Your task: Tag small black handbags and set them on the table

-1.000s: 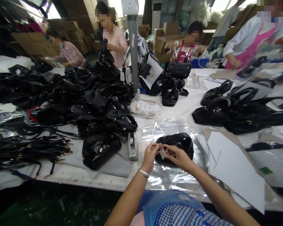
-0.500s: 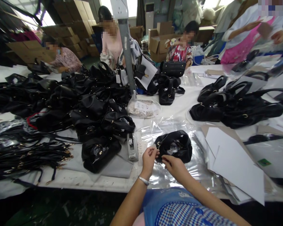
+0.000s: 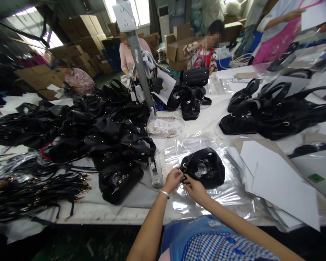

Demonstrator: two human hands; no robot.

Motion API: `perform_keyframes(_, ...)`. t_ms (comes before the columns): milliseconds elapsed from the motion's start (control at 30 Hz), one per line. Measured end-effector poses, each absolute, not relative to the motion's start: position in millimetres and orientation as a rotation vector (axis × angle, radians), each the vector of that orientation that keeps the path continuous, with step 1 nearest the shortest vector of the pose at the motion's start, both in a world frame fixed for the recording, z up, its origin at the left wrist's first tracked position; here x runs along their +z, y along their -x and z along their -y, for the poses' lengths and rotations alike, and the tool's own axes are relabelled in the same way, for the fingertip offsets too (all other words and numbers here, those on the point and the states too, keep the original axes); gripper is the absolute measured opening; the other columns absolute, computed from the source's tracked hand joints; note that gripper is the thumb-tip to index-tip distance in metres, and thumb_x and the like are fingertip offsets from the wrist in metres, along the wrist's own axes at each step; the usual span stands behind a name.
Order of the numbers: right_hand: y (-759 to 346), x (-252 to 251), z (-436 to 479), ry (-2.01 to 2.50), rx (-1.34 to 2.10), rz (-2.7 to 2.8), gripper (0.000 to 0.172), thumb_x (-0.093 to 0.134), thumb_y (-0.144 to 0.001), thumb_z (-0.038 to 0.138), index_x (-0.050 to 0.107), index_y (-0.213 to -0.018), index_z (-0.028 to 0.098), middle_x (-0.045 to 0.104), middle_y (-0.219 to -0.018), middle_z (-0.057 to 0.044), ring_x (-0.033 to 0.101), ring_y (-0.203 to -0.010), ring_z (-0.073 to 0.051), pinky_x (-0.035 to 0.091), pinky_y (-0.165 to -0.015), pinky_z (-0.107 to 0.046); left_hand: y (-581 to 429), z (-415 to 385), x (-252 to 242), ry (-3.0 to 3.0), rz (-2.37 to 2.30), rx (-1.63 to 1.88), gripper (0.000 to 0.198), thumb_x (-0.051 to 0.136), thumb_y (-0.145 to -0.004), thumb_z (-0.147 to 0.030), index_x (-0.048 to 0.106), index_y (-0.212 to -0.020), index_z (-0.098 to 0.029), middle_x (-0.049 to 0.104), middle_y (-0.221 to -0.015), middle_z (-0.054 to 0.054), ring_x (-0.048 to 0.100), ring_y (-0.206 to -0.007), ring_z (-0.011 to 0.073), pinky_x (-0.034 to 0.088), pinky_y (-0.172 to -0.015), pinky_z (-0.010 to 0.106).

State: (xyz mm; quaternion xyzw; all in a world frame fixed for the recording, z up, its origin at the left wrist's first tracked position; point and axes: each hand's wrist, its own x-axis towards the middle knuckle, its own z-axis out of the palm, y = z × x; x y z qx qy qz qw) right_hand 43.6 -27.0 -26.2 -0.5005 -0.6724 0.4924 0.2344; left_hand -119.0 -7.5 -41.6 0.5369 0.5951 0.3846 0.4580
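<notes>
In the head view, the left hand (image 3: 174,179) reaches in from seven o'clock and the right hand (image 3: 195,189) from four, meeting just beside a gold-coloured metal ring (image 3: 184,166) on a black, soft leather-look handbag (image 3: 216,175) — from both sides, I suppose, because so small a fitting needs steadying. The left fingers are bent and bunched, the right ones crooked close by; whether the tips are pressed together or pinch anything, I cannot tell. The handbag lies at two o'clock from them, mouth up, on shiny, clear plastic sheets (image 3: 232,198) that perhaps shield it from the white-covered table (image 3: 203,125). At nine o'clock stands a narrow, grey holder (image 3: 155,177) like a tape dispenser, probably parked for easy reach. A clear plastic pouch (image 3: 176,131) with a white label (image 3: 164,124) rests toward eleven, and flat white and brown boards (image 3: 282,181) are stacked at three — likely to leave elbow room. Farther off at ten, soft black bags (image 3: 77,121) are heaped together, while thin black straps (image 3: 46,195) with gold-coloured clips (image 3: 86,177) lie at nine, side by side, I'd guess to limit tangling
</notes>
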Motion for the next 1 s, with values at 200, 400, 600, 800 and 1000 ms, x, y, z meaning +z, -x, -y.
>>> perform_keyframes(200,-51,-21,28,1.351,1.302,1.826,0.040,0.050,-0.083,0.025,0.054,-0.122,0.017,0.070,-0.101,-0.009,0.068,-0.080,-0.020,0.053,-0.080,-0.035,123,15,-39,-1.196,-1.513,0.916,0.019,0.061,-0.078,-0.031,0.068,-0.082,-0.014,0.070,-0.081,0.006,0.064,-0.079,0.0194,0.050,-0.078,0.033)
perform_keyframes(400,-54,-2,26,1.365,1.051,1.972,0.022,0.052,-0.087,0.030,0.058,-0.106,0.019,0.065,-0.091,-0.006,0.063,-0.078,-0.018,0.049,-0.075,-0.030,110,34,-11,-0.892,-1.428,1.017,0.029,0.065,-0.078,-0.039,0.068,-0.088,-0.012,0.071,-0.082,0.007,0.064,-0.074,0.0170,0.049,-0.069,0.027)
perform_keyframes(600,-53,18,19,1.451,0.775,2.198,0.019,0.048,-0.091,0.034,0.061,-0.099,0.022,0.061,-0.095,-0.005,0.061,-0.075,-0.017,0.044,-0.064,-0.026,101,38,9,-0.913,-1.380,1.088,0.028,0.069,-0.076,-0.039,0.071,-0.086,-0.013,0.072,-0.086,0.008,0.064,-0.081,0.0195,0.048,-0.077,0.029)
perform_keyframes(800,-62,15,13,1.339,0.871,2.168,0.025,0.044,-0.093,0.031,0.066,-0.087,0.020,0.063,-0.085,-0.005,0.062,-0.082,-0.019,0.045,-0.075,-0.029,94,42,10,-0.899,-1.383,1.062,0.027,0.069,-0.076,-0.038,0.073,-0.086,-0.013,0.072,-0.085,0.009,0.063,-0.081,0.0196,0.047,-0.077,0.030)
perform_keyframes(1000,-68,25,16,1.475,1.307,1.599,0.025,0.055,-0.085,0.042,0.068,-0.085,0.020,0.067,-0.069,-0.003,0.063,-0.067,-0.019,0.048,-0.066,-0.030,93,41,24,-0.753,-1.418,1.139,0.027,0.073,-0.073,-0.039,0.074,-0.084,-0.014,0.068,-0.078,0.004,0.058,-0.074,0.0122,0.044,-0.069,0.022)
